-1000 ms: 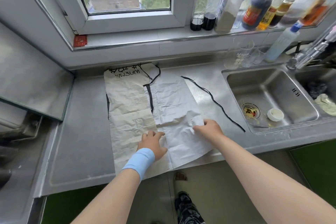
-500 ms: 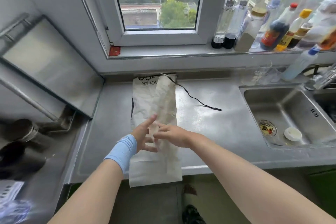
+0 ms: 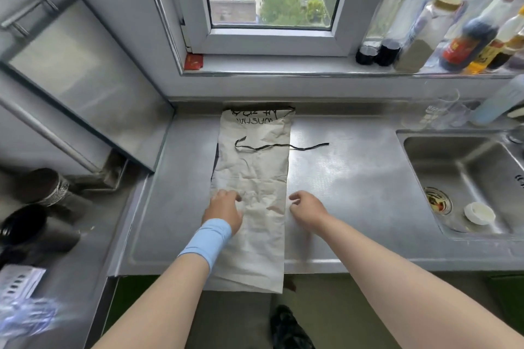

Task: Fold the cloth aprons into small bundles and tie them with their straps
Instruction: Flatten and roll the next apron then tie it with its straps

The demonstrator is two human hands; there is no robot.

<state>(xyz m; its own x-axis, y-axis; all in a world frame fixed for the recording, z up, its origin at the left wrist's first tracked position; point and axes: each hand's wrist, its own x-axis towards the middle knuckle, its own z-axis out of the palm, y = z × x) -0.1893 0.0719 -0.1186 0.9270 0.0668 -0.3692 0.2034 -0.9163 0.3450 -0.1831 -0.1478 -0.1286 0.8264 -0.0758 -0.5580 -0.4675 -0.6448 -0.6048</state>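
Off-white and creased, the apron (image 3: 252,178) lies as a long narrow strip on the steel counter (image 3: 354,178), well to the left of the sink (image 3: 459,167). Its near end hangs past the counter's front lip. That lengthwise shape looks like the groundwork for a bundle, since a narrow band can be folded or rolled end to end. A thin black strap (image 3: 266,147) crosses the far half of the strip. Its loose tail runs off the cloth onto bare steel on the sink side, where it should be easy to pick up for tying. The left hand (image 3: 224,208), with a pale blue wristband (image 3: 207,238) behind it, rests palm down on the apron's edge farthest from the sink. Its fingers are bent over the cloth, probably to pin the layers flat, and I cannot tell whether they pinch any of it. The right hand (image 3: 307,208) sits just off the sink-side edge of the apron, low over the counter, with its fingers loosely curled and nothing in them. Both forearms reach forward nearly parallel, one along each long side of the strip, which suits squaring the edges or starting the next fold.
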